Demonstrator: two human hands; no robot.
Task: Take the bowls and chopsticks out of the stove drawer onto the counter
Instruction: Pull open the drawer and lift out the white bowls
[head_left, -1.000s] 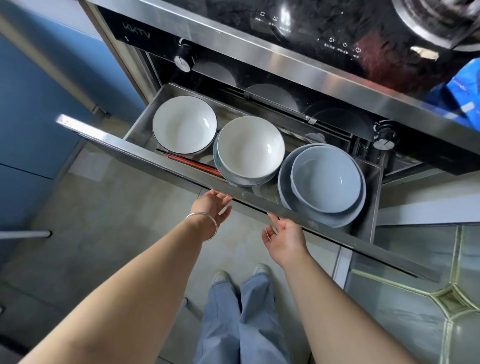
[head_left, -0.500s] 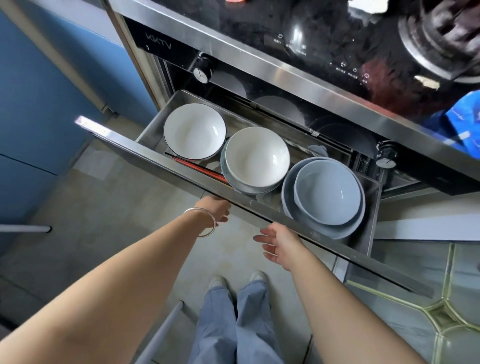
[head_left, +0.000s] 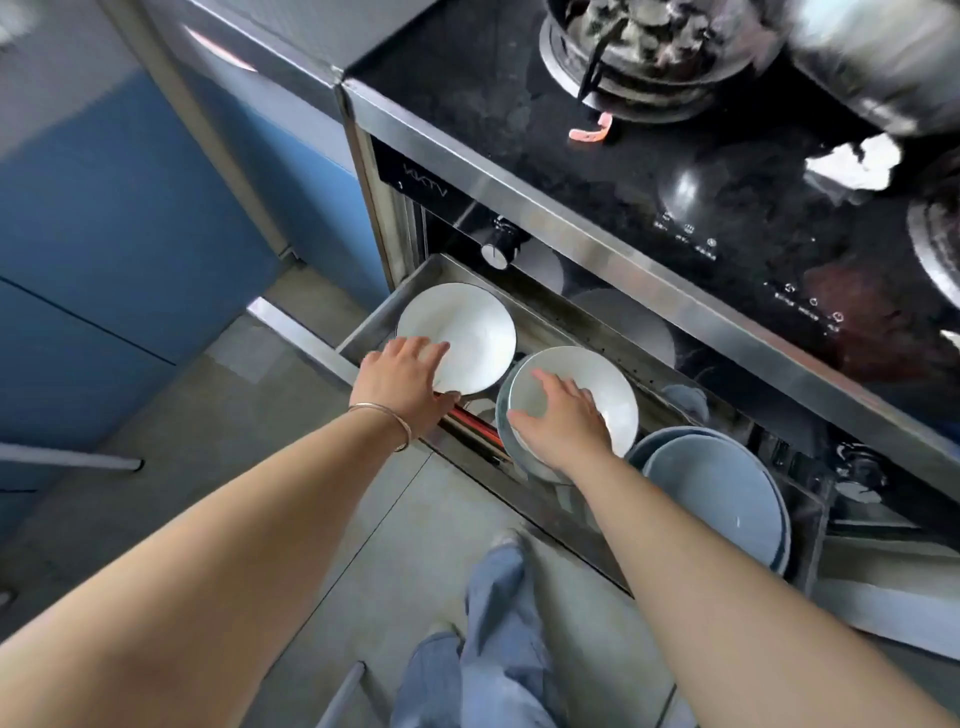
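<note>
The stove drawer stands pulled out. At its left sits a white bowl; my left hand has its fingers over the near rim and its thumb below the edge. In the middle, a second white bowl rests in a blue-grey dish, and my right hand lies spread over its near rim with fingers apart. Stacked blue-grey bowls fill the right end. Red chopsticks lie along the drawer's front, partly hidden under my left hand and the bowls.
Above the drawer is a black glass cooktop with a burner holding a dark pan and a control knob. Blue cabinets stand to the left. My legs are below the drawer front.
Both hands left the drawer's front edge and moved up into the drawer, the left onto the left white bowl, the right onto the middle white bowl. The view shifted up over the cooktop.
</note>
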